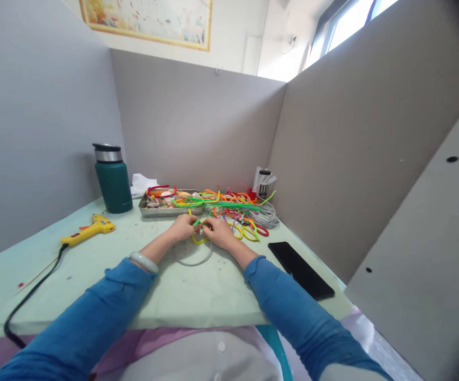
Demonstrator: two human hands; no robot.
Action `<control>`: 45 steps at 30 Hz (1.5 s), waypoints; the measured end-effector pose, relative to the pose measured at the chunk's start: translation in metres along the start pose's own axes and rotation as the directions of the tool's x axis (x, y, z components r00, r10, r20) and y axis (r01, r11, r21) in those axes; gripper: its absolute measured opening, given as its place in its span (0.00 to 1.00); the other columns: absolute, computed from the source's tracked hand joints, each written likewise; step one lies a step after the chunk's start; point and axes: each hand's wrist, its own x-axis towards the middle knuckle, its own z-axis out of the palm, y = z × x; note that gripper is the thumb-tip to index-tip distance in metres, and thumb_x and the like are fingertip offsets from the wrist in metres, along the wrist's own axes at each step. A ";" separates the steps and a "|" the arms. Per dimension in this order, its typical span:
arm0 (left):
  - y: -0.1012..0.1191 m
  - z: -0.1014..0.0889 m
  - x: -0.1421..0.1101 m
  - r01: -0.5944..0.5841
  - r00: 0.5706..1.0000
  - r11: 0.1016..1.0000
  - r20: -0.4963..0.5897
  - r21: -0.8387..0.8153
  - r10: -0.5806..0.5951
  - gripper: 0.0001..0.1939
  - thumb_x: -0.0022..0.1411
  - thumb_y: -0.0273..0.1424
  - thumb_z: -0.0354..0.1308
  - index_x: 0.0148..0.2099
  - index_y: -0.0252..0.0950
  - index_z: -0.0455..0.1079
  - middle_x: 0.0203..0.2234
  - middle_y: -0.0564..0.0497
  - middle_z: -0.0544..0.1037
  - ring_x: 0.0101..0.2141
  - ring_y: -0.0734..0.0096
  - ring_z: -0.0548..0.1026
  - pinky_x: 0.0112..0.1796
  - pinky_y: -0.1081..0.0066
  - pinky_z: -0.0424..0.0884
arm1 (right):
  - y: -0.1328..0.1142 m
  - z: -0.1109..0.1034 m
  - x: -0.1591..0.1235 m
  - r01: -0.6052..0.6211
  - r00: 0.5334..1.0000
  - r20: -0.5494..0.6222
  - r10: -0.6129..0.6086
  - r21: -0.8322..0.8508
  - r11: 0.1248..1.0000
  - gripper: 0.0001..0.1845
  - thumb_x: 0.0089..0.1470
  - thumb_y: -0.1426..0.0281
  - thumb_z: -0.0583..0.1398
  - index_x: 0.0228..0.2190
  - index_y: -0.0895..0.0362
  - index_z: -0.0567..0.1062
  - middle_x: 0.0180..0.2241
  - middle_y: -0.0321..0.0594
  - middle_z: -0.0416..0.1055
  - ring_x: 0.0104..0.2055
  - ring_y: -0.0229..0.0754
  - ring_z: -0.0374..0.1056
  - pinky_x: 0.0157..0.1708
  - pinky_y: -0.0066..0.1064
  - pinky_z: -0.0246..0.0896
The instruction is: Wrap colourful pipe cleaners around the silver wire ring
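My left hand and my right hand meet over the middle of the table, fingertips pinched close together. Between them is a short green pipe cleaner. A yellow pipe cleaner curves out below the fingers, and its other end pokes up behind my left hand. Under both hands a thin grey hoop hangs or lies; whether the fingers grip it is hidden. Just behind sits a heap of coloured pipe cleaners, with yellow bent loops beside my right hand.
A metal tray of small parts stands at the back, near a green bottle. On the left lies a yellow glue gun with its black cord. A black phone rests at right. Grey partitions enclose the table.
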 end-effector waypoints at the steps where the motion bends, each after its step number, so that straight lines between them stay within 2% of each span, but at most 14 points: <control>1: 0.000 0.000 0.000 0.002 1.000 1.000 0.000 -0.002 -0.002 0.16 0.50 0.39 0.49 0.24 0.32 0.71 0.16 0.53 0.68 0.20 0.75 0.61 0.23 0.74 0.54 | 0.000 0.000 0.000 0.004 1.000 -0.003 -0.004 0.001 1.000 0.11 0.50 0.69 0.53 0.33 0.53 0.75 0.27 0.35 0.73 0.27 0.35 0.63 0.26 0.24 0.51; 9: 0.002 0.000 -0.001 0.082 0.996 0.991 -0.026 -0.105 -0.085 0.15 0.48 0.39 0.53 0.21 0.32 0.69 0.14 0.54 0.65 0.19 0.76 0.59 0.22 0.74 0.53 | -0.001 -0.002 -0.002 0.023 1.000 -0.012 -0.023 0.025 0.999 0.12 0.52 0.68 0.52 0.34 0.54 0.75 0.28 0.36 0.72 0.26 0.34 0.62 0.26 0.24 0.50; 16: 0.000 0.000 0.000 0.084 0.996 0.986 0.000 -0.142 -0.085 0.15 0.49 0.39 0.52 0.20 0.32 0.68 0.14 0.54 0.65 0.18 0.77 0.58 0.22 0.74 0.53 | 0.001 -0.001 -0.001 0.068 0.998 -0.006 -0.068 0.045 0.997 0.12 0.53 0.66 0.52 0.34 0.55 0.74 0.27 0.35 0.71 0.26 0.33 0.61 0.26 0.23 0.48; 25: 0.004 -0.001 -0.002 0.100 0.995 0.972 0.034 -0.213 -0.095 0.18 0.49 0.42 0.53 0.20 0.32 0.68 0.14 0.54 0.65 0.18 0.78 0.57 0.21 0.75 0.53 | 0.001 -0.001 -0.002 0.057 0.998 0.002 -0.057 0.053 0.997 0.11 0.52 0.66 0.54 0.34 0.55 0.75 0.26 0.35 0.71 0.26 0.34 0.61 0.26 0.23 0.49; 33: 0.007 -0.002 -0.005 0.107 0.994 0.971 0.035 -0.214 -0.102 0.22 0.49 0.47 0.51 0.20 0.32 0.68 0.12 0.55 0.62 0.17 0.78 0.55 0.20 0.75 0.50 | 0.000 0.000 -0.001 0.033 0.999 0.002 -0.033 0.002 0.999 0.10 0.49 0.68 0.54 0.32 0.55 0.75 0.26 0.35 0.71 0.26 0.35 0.62 0.26 0.25 0.50; 45: 0.004 -0.002 -0.002 0.132 0.991 0.973 0.020 -0.189 -0.130 0.20 0.48 0.45 0.52 0.18 0.32 0.66 0.11 0.55 0.61 0.17 0.78 0.56 0.20 0.75 0.51 | -0.003 -0.002 -0.003 0.037 0.999 -0.013 -0.037 0.031 0.999 0.12 0.52 0.64 0.54 0.30 0.56 0.75 0.25 0.36 0.71 0.26 0.34 0.62 0.26 0.24 0.50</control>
